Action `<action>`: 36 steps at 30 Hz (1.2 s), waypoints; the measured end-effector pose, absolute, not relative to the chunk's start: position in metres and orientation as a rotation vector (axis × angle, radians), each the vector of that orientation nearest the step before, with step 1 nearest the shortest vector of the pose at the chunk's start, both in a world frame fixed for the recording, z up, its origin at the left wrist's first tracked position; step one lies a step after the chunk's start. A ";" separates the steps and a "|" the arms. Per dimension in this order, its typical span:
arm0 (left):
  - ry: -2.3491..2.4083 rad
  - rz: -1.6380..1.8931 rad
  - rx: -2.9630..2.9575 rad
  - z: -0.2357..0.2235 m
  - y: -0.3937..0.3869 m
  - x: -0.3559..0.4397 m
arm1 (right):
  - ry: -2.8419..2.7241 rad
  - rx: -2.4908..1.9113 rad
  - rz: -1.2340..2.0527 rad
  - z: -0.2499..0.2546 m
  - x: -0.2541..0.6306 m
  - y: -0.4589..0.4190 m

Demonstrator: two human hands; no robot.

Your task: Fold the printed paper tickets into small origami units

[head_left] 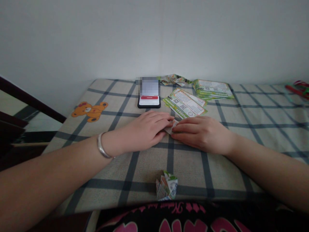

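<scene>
My left hand [145, 132] and my right hand [202, 132] lie side by side on the checked cloth [253, 129], fingertips meeting over a small folded piece of printed paper [171, 126]. Both hands press it flat against the cloth, fingers held together; most of the paper is hidden beneath them. A silver bangle [102, 146] circles my left wrist. A finished folded paper shape [166, 186], green and white, stands near the front edge.
Green and white leaflets [184, 104] lie fanned behind my hands, with a second stack [212, 89] and a crumpled one [172, 79] farther back. A phone [149, 93] lies at the back centre. A bear print [89, 111] marks the cloth at left. Red and green items [298, 88] sit far right.
</scene>
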State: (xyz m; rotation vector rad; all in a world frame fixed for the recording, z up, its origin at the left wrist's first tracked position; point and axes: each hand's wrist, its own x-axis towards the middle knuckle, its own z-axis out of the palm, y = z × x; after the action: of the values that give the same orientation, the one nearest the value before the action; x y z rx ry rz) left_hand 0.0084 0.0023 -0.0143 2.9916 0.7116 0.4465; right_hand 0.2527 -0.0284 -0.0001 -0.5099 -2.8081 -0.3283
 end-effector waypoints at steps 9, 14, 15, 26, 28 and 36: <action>0.721 0.449 2.990 -0.015 0.002 0.008 | -2.792 -0.598 -0.139 -0.002 0.254 -0.025; 0.735 0.538 2.956 -0.015 0.002 0.010 | -2.736 -0.666 0.057 -0.004 0.259 -0.020; 0.734 0.558 2.942 -0.015 0.003 0.010 | -2.723 -0.679 0.070 -0.005 0.260 -0.019; 0.674 0.621 2.885 -0.011 0.007 0.007 | -2.593 -0.752 0.113 -0.004 0.261 -0.021; 0.693 0.615 2.859 -0.010 0.006 0.008 | -2.584 -0.751 0.171 -0.003 0.261 -0.020; 0.714 0.579 2.806 -0.007 0.005 0.008 | -2.572 -0.719 0.077 -0.005 0.258 -0.021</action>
State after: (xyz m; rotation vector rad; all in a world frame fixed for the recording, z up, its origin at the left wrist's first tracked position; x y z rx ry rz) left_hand 0.0076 0.0054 -0.0066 2.8065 0.7141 0.5792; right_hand 0.2578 -0.0210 -0.0050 -0.7189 -2.5719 0.0773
